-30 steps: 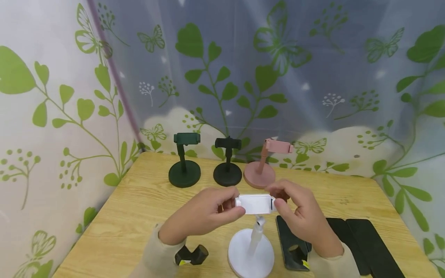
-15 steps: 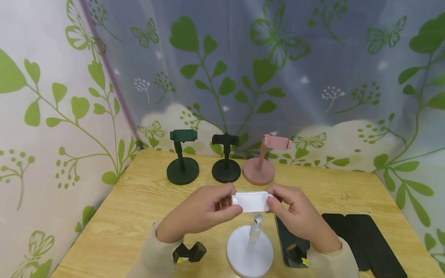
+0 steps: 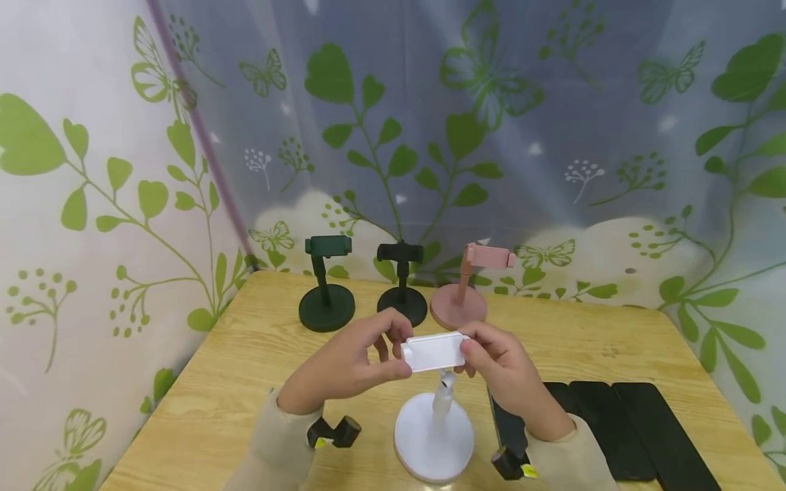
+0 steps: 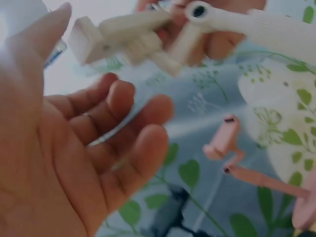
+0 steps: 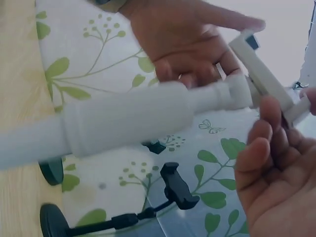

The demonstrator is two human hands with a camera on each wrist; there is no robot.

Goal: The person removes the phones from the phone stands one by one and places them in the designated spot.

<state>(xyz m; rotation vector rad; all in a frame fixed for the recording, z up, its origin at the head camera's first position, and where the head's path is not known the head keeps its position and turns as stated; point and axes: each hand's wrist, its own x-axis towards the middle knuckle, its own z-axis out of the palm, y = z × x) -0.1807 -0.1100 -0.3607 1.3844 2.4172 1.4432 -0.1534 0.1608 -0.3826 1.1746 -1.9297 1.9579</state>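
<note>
A white phone stand (image 3: 432, 436) stands upright in front of me, its phone clamp (image 3: 433, 352) tilted up on a short stem. My right hand (image 3: 510, 368) pinches the clamp's right end between thumb and fingers. At the left end, my left hand (image 3: 353, 361) lies around the clamp with fingers loosely bent. In the left wrist view its fingers (image 4: 143, 148) stand apart from the clamp (image 4: 133, 29). The right wrist view shows the white stem (image 5: 128, 118) crossing in front, with the right hand (image 5: 286, 173) at the clamp's lower end.
Behind stand a green phone stand (image 3: 327, 307), a black one (image 3: 402, 307) and a pink one (image 3: 458, 307). Several dark phones (image 3: 663, 429) lie side by side at the right, partly behind the right arm. A patterned curtain (image 3: 417, 136) closes off the table's back.
My right hand moves in from just off the clamp to pinch its right end. The left fingers loosen from the left end. The clamp shifts slightly left and tilts.
</note>
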